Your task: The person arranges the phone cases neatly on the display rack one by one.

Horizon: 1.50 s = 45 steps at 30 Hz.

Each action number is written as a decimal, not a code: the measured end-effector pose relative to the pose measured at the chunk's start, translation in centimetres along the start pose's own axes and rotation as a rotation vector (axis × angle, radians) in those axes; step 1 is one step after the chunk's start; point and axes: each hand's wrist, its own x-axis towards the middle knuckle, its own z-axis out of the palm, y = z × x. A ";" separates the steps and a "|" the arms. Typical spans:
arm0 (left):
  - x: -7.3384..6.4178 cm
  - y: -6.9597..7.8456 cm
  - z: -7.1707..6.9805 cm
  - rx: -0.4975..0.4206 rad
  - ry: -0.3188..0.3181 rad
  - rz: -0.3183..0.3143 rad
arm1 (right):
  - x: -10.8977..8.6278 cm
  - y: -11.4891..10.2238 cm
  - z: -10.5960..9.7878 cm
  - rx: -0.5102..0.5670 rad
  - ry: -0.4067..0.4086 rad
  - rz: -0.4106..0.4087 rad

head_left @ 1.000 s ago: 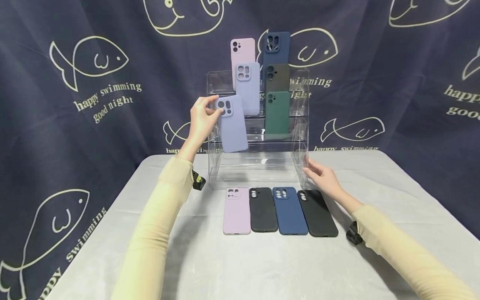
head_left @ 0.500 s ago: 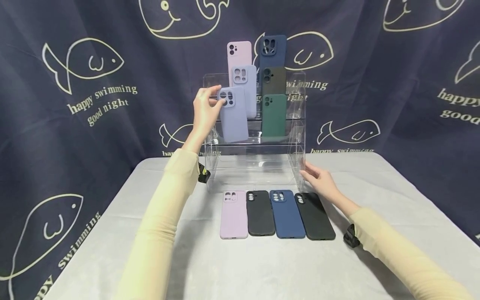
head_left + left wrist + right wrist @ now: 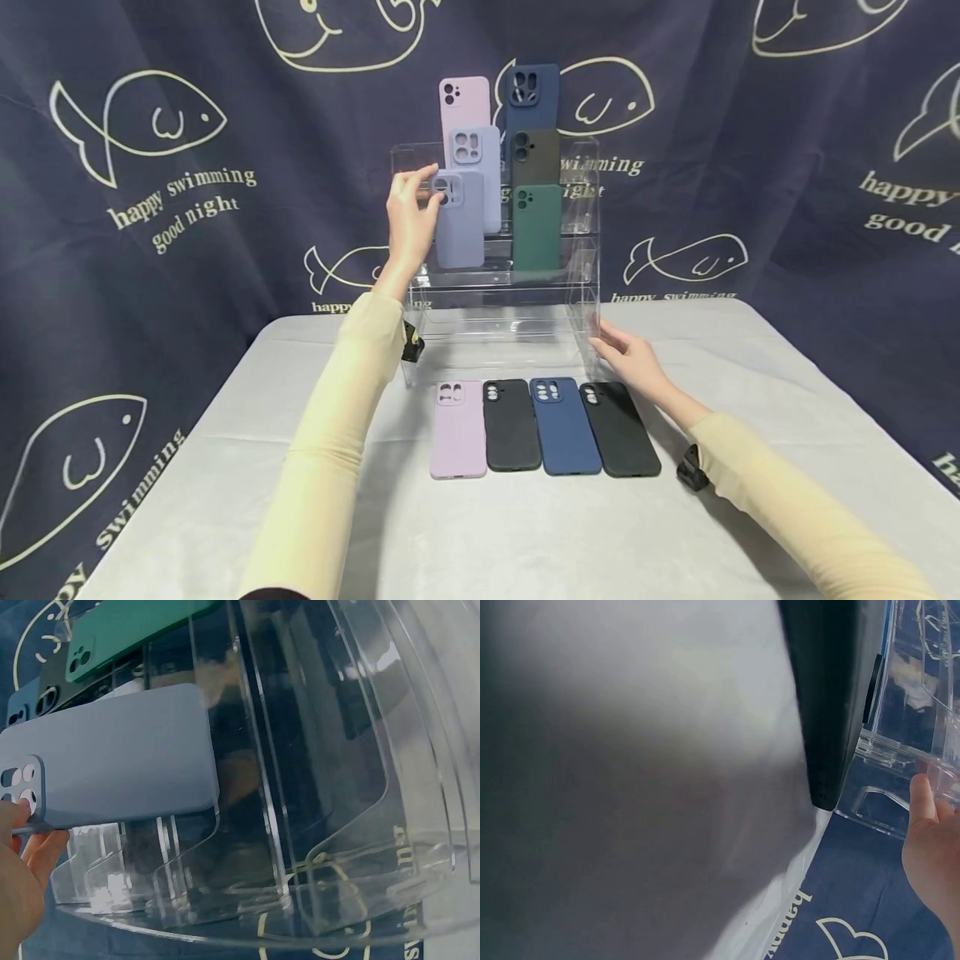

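Note:
My left hand (image 3: 412,215) pinches a light periwinkle phone case (image 3: 461,229) by its camera end. In the left wrist view the thumb lies over the camera cutouts of the held phone case (image 3: 124,761). The case is upright at the left of a clear tiered display stand (image 3: 510,321), its lower end by the middle tier; whether it touches the shelf I cannot tell. My right hand (image 3: 633,362) holds the stand's lower right side between thumb and fingers. Behind the held case stands another periwinkle phone case (image 3: 487,187), partly covered.
On upper tiers stand a pink case (image 3: 467,104), a navy case (image 3: 543,104), a dark case (image 3: 542,158) and a green case (image 3: 537,229). Before the stand lie a lilac case (image 3: 459,437), a black case (image 3: 512,433), a blue case (image 3: 566,433) and another black case (image 3: 622,437).
The left hand has raised the periwinkle case and turned it from tilted to nearly upright, closer to the stand's middle tier. My right hand stays at the stand's side. The head view has shifted slightly.

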 end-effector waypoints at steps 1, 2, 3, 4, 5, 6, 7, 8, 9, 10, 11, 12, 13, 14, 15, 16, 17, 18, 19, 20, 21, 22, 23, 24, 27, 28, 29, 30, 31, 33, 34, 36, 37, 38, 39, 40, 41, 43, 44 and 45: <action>-0.1 -0.2 0.0 0.002 0.000 -0.005 | -0.1 -0.5 0.1 0.007 -0.003 0.001; -0.2 -0.4 0.0 0.011 -0.003 -0.012 | -0.2 -0.9 0.2 0.018 -0.008 0.003; -0.3 -0.6 0.0 0.013 -0.002 -0.012 | -0.2 -1.3 0.4 0.031 -0.012 0.004; -0.4 -0.8 0.0 0.019 -0.001 -0.015 | -0.3 -1.6 0.5 0.042 -0.013 0.003; -0.5 -1.0 0.0 0.027 0.001 -0.019 | -0.4 -1.9 0.6 0.054 -0.015 0.002; -0.6 -1.2 0.0 0.036 0.002 -0.022 | -0.3 -1.8 0.8 0.054 -0.016 -0.002; -0.8 -1.4 0.0 0.044 0.003 -0.024 | -0.3 -1.6 1.0 0.050 -0.017 -0.006; -0.9 -1.5 -0.1 0.054 0.001 -0.030 | -0.2 -1.3 1.3 0.045 -0.017 -0.008; -1.0 -1.7 -0.1 0.061 0.000 -0.033 | -0.2 -0.9 1.5 0.036 -0.016 -0.012; -1.1 -1.9 -0.1 0.075 -0.003 -0.039 | -0.1 -0.5 1.6 0.028 -0.014 -0.013; -1.1 -2.1 -0.2 0.082 -0.008 -0.048 | 0.0 -0.2 1.8 0.024 -0.015 -0.013; -1.2 -2.2 -0.2 0.087 -0.014 -0.055 | 0.0 0.2 2.0 0.021 -0.016 -0.012; -1.3 -2.4 -0.3 0.090 -0.018 -0.062 | 0.1 0.4 2.1 0.014 -0.019 -0.012; -1.4 -2.5 -0.4 0.092 -0.020 -0.068 | 0.1 0.6 2.2 0.009 -0.019 -0.010; -1.5 -2.6 -0.5 0.088 -0.023 -0.072 | 0.1 0.7 2.3 0.005 -0.021 -0.009; -1.6 -2.7 -0.6 0.085 -0.026 -0.076 | 0.2 0.8 2.4 0.006 -0.021 -0.005; -1.6 -2.7 -0.7 0.079 -0.026 -0.077 | 0.2 0.8 2.4 0.001 -0.023 -0.005; -1.7 -2.8 -0.8 0.080 -0.028 -0.077 | 0.2 0.8 2.5 -0.004 -0.021 -0.003; -1.7 -2.8 -0.9 0.081 -0.030 -0.077 | 0.2 0.8 2.5 -0.013 -0.018 -0.003; -1.7 -2.9 -1.1 0.082 -0.033 -0.077 | 0.2 0.8 2.5 -0.017 -0.015 -0.002; -1.8 -2.9 -1.2 0.082 -0.036 -0.077 | 0.3 0.8 2.5 -0.022 -0.014 -0.001; -1.8 -2.9 -1.3 0.085 -0.038 -0.075 | 0.3 0.7 2.5 -0.024 -0.013 -0.002; -1.9 -2.9 -1.4 0.083 -0.041 -0.074 | 0.3 0.7 2.5 -0.026 -0.015 -0.002; -2.0 -3.0 -1.5 0.083 -0.043 -0.074 | 0.4 0.7 2.4 -0.033 -0.013 -0.002; -2.2 -3.1 -1.9 0.072 -0.044 -0.071 | 0.4 0.6 2.3 -0.050 -0.012 -0.003; -2.4 -3.1 -2.0 0.065 -0.047 -0.073 | 0.4 0.6 2.3 -0.054 -0.011 -0.004; -2.5 -3.2 -2.1 0.059 -0.049 -0.077 | 0.4 0.6 2.2 -0.058 -0.010 -0.006; -2.6 -3.2 -2.2 0.050 -0.052 -0.079 | 0.4 0.6 2.1 -0.064 -0.006 -0.008; -2.7 -3.3 -2.2 0.041 -0.055 -0.079 | 0.3 0.6 2.0 -0.064 -0.005 -0.010; -3.1 -3.3 -2.5 0.017 -0.066 -0.080 | 0.3 0.7 1.9 -0.067 -0.001 -0.014; -3.2 -3.4 -2.6 0.010 -0.071 -0.076 | 0.4 0.8 1.7 -0.067 -0.001 -0.016; -3.6 -3.4 -2.9 0.000 -0.082 -0.069 | 0.4 0.9 1.5 -0.079 0.003 -0.017; -3.8 -3.5 -3.0 -0.004 -0.089 -0.066 | 0.4 1.0 1.4 -0.081 0.005 -0.021; -4.0 -3.5 -3.2 -0.005 -0.091 -0.065 | 0.4 1.0 1.2 -0.086 0.007 -0.023; -4.2 -3.5 -3.3 -0.004 -0.095 -0.065 | 0.5 1.0 1.0 -0.088 0.010 -0.023; -4.4 -3.6 -3.4 -0.005 -0.098 -0.066 | 0.5 1.0 0.9 -0.088 0.011 -0.024; -4.6 -3.6 -3.4 -0.009 -0.100 -0.068 | 0.5 1.0 0.7 -0.087 0.012 -0.026; -5.0 -3.7 -3.5 -0.012 -0.102 -0.076 | 0.5 1.1 0.5 -0.078 0.016 -0.028; -5.2 -3.8 -3.5 -0.007 -0.102 -0.079 | 0.4 1.1 0.5 -0.073 0.015 -0.024; -5.3 -3.9 -3.5 -0.002 -0.107 -0.081 | 0.4 1.2 0.4 -0.067 0.015 -0.022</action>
